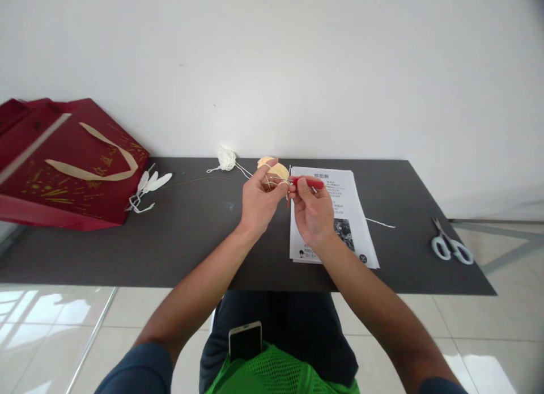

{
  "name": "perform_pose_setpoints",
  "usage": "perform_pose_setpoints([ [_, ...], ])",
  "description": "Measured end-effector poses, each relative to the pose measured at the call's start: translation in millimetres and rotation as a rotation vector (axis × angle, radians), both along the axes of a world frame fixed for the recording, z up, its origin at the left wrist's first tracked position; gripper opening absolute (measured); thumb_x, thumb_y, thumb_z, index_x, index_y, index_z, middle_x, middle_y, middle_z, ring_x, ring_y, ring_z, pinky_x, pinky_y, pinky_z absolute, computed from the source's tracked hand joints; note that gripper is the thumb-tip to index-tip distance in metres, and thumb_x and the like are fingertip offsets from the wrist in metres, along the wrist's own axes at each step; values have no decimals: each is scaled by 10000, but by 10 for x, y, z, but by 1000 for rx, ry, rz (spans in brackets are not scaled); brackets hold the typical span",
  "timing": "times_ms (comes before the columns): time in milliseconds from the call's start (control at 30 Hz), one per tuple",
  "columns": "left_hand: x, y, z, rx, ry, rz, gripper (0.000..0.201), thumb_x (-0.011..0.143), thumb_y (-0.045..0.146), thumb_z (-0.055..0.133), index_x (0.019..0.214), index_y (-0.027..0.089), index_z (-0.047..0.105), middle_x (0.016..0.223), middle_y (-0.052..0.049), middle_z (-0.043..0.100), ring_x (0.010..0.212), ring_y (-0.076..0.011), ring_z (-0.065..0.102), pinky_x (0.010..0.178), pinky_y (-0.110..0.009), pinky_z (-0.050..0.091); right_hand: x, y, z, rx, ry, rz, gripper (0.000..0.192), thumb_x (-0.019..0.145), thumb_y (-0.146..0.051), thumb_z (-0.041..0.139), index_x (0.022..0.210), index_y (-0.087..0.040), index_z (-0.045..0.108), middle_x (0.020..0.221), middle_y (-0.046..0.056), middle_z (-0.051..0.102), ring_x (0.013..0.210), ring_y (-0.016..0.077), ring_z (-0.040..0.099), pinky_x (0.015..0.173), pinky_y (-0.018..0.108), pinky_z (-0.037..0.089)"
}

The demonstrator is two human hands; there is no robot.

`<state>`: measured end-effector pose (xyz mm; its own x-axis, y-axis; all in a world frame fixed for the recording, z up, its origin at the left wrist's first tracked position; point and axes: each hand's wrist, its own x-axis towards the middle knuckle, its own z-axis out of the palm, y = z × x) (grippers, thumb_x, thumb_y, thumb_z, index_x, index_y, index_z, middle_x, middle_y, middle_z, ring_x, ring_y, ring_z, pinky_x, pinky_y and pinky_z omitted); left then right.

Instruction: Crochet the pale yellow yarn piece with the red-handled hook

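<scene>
Left hand [258, 200] raised above the middle of the dark table [191, 241], fingers closed on a tan crocheted piece [272, 168] with pale yarn [243, 169] looped over the index finger. Right hand [312, 210] just beside it, thumb and forefinger pinched on a red-handled crochet hook [306, 182], tip directed into the crocheted piece. Both hands nearly touching, held over the left edge of a printed instruction sheet [340, 210] lying near the table's middle. Yarn trailing left from the hands to a small white yarn ball [226, 157] at the back edge. Loose white strand [380, 223] lying just right of the sheet. Scissors [451, 245] with white handles near the right edge, well apart from the hands. Red gift bag [63, 161] with gold print and a beige ribbon handle lying flat across the back left corner. White feathers [151, 184] on a cord just beside the bag's right side. Phone [245, 340] resting in the lap, below the table's front edge.
</scene>
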<state>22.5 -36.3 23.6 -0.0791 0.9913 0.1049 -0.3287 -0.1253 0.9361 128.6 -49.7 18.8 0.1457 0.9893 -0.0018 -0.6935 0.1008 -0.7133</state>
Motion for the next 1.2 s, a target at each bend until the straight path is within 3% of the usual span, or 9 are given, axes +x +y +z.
perform_pose_setpoints([
  [167,-50,108,2,-38,22,18,642,658,112,797,1279,165,646,784,28,686,704,-97,665,694,-222,523,-55,96,-1,-35,-3,22,210,757,-307,871,830,-217,697,848,-20,768,682,74,637,626,199,543],
  [400,-99,254,-203,-101,-29,28,572,641,130,772,1202,154,661,757,33,668,632,-83,605,619,-213,464,-221,268,-190,-101,-11,-18,227,729,-295,877,815,-191,694,794,-33,726,687,74,613,614,206,475],
  [667,-207,156,-261,-100,-82,47,527,652,121,755,1166,166,648,773,29,657,594,-86,573,556,-219,477,-418,131,-245,-92,-3,-42,215,751,-282,847,856,-201,678,771,-42,702,652,82,591,622,237,474],
  [833,-177,117,-277,-78,-73,26,463,672,116,727,1125,169,652,744,40,623,561,-81,557,516,-217,477,-377,56,-252,-107,26,-17,219,738,-273,851,855,-208,678,798,-31,723,684,96,610,622,243,484],
  [1200,-202,91,-274,-19,-46,19,531,685,131,760,1206,186,671,815,17,665,627,-100,614,571,-234,527,-234,79,-238,-43,-52,35,199,740,-273,859,845,-215,700,746,-34,714,658,100,613,617,250,493],
])
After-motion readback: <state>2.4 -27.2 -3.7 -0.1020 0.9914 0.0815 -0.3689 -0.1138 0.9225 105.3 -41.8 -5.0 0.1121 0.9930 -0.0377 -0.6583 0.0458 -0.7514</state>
